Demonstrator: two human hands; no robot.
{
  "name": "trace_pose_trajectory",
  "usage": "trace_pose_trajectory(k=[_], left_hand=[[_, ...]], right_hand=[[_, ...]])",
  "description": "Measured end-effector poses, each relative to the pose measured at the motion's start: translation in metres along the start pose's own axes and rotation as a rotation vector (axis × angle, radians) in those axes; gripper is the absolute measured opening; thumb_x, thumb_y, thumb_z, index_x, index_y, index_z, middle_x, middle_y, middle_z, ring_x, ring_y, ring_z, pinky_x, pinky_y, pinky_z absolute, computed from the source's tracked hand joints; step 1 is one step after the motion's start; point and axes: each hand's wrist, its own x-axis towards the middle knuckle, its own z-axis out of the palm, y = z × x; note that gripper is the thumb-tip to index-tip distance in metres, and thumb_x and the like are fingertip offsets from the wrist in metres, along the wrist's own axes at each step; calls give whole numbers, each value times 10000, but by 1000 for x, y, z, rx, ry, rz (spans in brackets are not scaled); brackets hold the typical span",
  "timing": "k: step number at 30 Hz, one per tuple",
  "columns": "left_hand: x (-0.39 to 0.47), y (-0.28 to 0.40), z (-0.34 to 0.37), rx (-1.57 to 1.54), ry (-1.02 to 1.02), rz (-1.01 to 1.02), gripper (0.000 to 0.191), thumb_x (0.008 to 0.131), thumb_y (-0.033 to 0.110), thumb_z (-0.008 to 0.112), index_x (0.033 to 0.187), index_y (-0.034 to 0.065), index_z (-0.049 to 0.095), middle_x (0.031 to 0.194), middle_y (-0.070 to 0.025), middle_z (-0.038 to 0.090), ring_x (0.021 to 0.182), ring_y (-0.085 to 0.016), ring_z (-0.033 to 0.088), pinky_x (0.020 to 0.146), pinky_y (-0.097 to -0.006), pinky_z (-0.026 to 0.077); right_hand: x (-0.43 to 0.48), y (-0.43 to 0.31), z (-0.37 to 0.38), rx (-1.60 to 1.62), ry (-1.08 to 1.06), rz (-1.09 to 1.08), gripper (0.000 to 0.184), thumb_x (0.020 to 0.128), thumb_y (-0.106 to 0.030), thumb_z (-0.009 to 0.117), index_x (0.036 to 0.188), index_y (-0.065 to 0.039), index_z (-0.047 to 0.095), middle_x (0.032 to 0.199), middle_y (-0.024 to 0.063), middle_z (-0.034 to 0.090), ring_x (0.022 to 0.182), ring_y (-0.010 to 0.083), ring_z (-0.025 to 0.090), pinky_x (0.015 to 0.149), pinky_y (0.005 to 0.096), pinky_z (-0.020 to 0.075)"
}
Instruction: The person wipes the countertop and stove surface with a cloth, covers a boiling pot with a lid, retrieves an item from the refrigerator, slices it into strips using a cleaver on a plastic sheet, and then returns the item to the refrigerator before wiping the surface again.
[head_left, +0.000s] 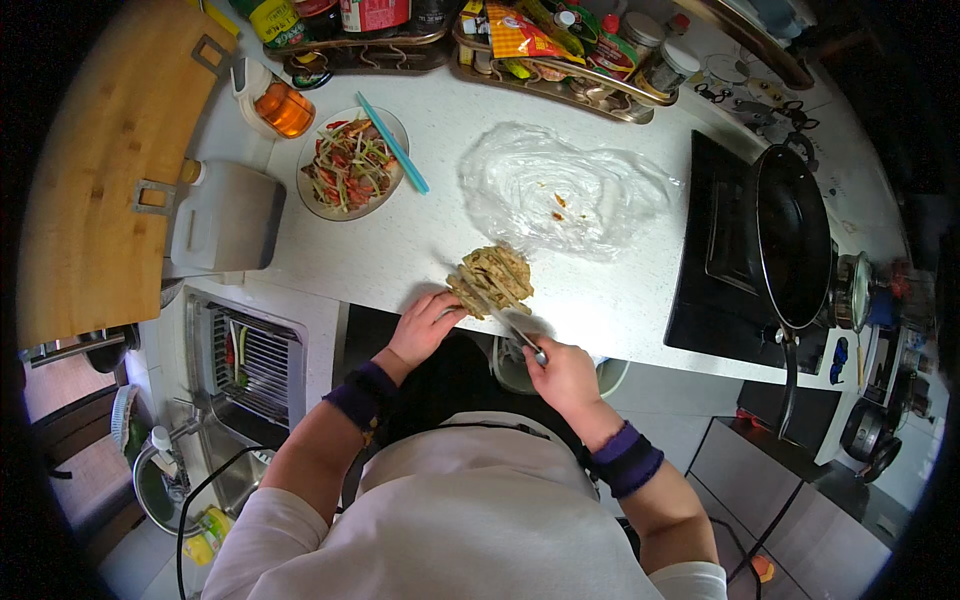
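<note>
My right hand grips the handle of a kitchen knife at the counter's front edge. The blade reaches up and left into a stack of browned flatbread, partly cut into strips. My left hand is at the left end of the strips, fingers bent and touching them; whether it pinches one is unclear. Behind the bread lies a crumpled clear plastic bag with a few brown crumbs. A plate of sliced meat and shredded vegetables stands further left, with turquoise chopsticks resting across its right rim.
A black frying pan stands on the hob at the right, its handle pointing towards me. An oil jug, a plastic canister and a sink are at the left. Racks of condiments line the back.
</note>
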Motion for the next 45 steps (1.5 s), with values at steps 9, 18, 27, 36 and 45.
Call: trace_pose_trajectory(k=[9, 18, 27, 36, 45], left_hand=[[8, -2, -9, 24, -66, 61, 308, 817, 125, 638, 1124, 153, 646, 1163, -12, 584, 1103, -222, 558, 890, -344, 493], [28, 11, -22, 56, -64, 62, 310, 760, 169, 707, 1061, 128, 649, 1156, -56, 593, 1046, -269, 564, 892, -385, 459], [17, -3, -25, 45, -80, 0, 256, 773, 190, 700, 1014, 125, 643, 1104, -49, 573, 1042, -269, 542, 919, -392, 431], [40, -2, -29, 31, -115, -108, 478, 782, 229, 700, 1228, 130, 560, 1248, -55, 516, 1146, -271, 496, 977, -404, 405], [89, 14, -50, 25, -409, -96, 890, 674, 116, 702, 1492, 166, 356, 1412, -100, 395, 1274, -299, 431, 999, -421, 413]], right_hand=[[-15, 21, -10, 172, -6, 116, 213, 888, -261, 638, 980, -80, 703, 672, 194, 640, 655, 394, 644, 601, 474, 516], [-14, 17, -10, 1, -89, 63, 208, 874, -244, 655, 1001, -87, 705, 638, 177, 628, 638, 385, 634, 597, 453, 511], [-10, 14, -12, -28, -138, 75, 188, 889, -271, 619, 955, -104, 676, 695, 186, 650, 684, 399, 645, 618, 502, 517], [-21, 41, -12, 508, -99, 315, 189, 904, -211, 691, 977, -37, 691, 571, 65, 585, 479, 145, 546, 478, 301, 436], [-63, 109, 10, 1121, -204, 628, 151, 929, -171, 680, 877, -45, 616, 571, -13, 519, 450, 80, 475, 419, 235, 383]])
